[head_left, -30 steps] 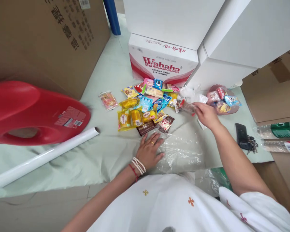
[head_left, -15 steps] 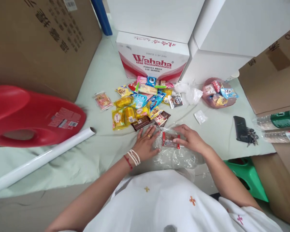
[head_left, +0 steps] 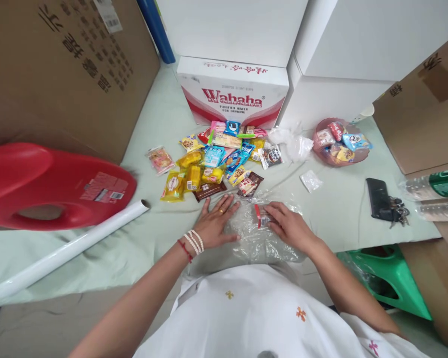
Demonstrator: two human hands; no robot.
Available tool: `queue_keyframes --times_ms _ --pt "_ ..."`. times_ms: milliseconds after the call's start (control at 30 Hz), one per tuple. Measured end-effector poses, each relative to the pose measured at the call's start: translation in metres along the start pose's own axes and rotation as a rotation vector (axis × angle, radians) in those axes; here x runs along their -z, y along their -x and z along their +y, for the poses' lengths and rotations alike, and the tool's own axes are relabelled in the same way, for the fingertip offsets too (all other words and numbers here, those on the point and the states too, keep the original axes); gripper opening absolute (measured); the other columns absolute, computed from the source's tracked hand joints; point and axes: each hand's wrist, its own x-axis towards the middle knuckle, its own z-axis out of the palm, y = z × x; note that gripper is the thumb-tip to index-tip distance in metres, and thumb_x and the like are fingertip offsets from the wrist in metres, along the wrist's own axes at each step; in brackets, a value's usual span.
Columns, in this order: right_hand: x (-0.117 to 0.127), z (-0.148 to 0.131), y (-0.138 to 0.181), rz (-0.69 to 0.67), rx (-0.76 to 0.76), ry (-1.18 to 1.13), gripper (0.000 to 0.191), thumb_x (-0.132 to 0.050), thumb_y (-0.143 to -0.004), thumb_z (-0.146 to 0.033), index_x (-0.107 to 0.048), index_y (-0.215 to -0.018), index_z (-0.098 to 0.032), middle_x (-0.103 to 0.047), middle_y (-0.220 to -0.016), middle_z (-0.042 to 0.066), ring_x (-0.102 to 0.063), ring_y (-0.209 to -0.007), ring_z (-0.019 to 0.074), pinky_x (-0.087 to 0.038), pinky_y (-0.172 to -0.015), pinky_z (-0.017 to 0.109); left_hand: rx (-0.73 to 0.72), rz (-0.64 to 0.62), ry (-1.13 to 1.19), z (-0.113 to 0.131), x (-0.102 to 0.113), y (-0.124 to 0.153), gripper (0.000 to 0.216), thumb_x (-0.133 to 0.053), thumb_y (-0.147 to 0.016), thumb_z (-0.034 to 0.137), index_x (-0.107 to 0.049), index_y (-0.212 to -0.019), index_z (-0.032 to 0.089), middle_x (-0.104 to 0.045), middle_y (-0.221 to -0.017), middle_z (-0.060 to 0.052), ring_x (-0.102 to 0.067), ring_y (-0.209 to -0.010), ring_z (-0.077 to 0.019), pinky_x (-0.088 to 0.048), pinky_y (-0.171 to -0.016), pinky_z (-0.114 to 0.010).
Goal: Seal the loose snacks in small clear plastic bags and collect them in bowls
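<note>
Left hand (head_left: pixel 214 223) flat, fingers spread on clear crinkled plastic bag (head_left: pixel 263 241); right hand (head_left: pixel 289 226) pinching red-edged brown snack packet (head_left: pixel 262 216) mid-frame. Slippery film, could bunch or slide, blocking packet.

A second ago the right hand (head_left: pixel 289 227) is out at the snack pile toward the far edge of the desk, pinching a red-ended snack packet (head_left: pixel 260 216). Now it lies at the near edge, pressing that packet into the clear plastic bag (head_left: pixel 261 238) beside the left hand (head_left: pixel 214 223).
</note>
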Motion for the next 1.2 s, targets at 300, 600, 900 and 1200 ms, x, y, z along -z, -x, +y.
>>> queue_keyframes --times_ms 300,600,900,1200 --pt "0.040 0.033 -0.066 0.151 0.008 -0.076 0.038 -0.045 -0.102 -0.028 -0.065 -0.134 -0.023 -0.069 -0.129 0.010 -0.066 -0.115 0.0252 -0.053 -0.101 0.039 -0.081 0.355 0.115 0.006 0.006 0.019 0.069 -0.062 -0.093 0.046 -0.041 -0.155 0.024 -0.027 -0.170 -0.017 -0.022 -0.157 -0.0358 -0.017 -0.122 -0.065" --pt "0.090 0.062 -0.190 0.078 -0.230 0.385 0.061 -0.056 -0.089 -0.016 -0.051 -0.150 -0.014 -0.062 -0.136 0.019 -0.061 -0.115 0.0337 -0.050 -0.090 0.040 -0.140 0.294 0.119 0.040 -0.009 0.032 0.043 -0.055 -0.096 0.028 -0.059 -0.138 0.021 -0.056 -0.152 -0.013 -0.047 -0.144 -0.0288 -0.027 -0.123 -0.056" --pt "0.086 0.032 -0.057 0.264 0.010 0.312 0.023 -0.051 -0.099 -0.030 -0.070 -0.103 -0.017 -0.065 -0.088 0.011 -0.055 -0.088 0.0265 -0.043 -0.079 0.036 -0.142 0.408 0.205 0.015 -0.032 0.068 0.061 -0.054 -0.093 0.031 -0.044 -0.153 0.025 -0.039 -0.164 -0.014 -0.034 -0.153 -0.0312 -0.023 -0.125 -0.059" --pt "-0.008 -0.032 0.009 -0.022 0.184 0.152 0.052 -0.061 -0.098 -0.046 -0.058 -0.140 -0.016 -0.065 -0.112 0.014 -0.054 -0.105 0.0300 -0.049 -0.090 0.043 -0.304 0.220 0.196 0.027 -0.041 0.064 0.056 -0.066 -0.090 0.039 -0.054 -0.141 0.021 -0.057 -0.147 -0.017 -0.046 -0.144 -0.0311 -0.028 -0.125 -0.059"
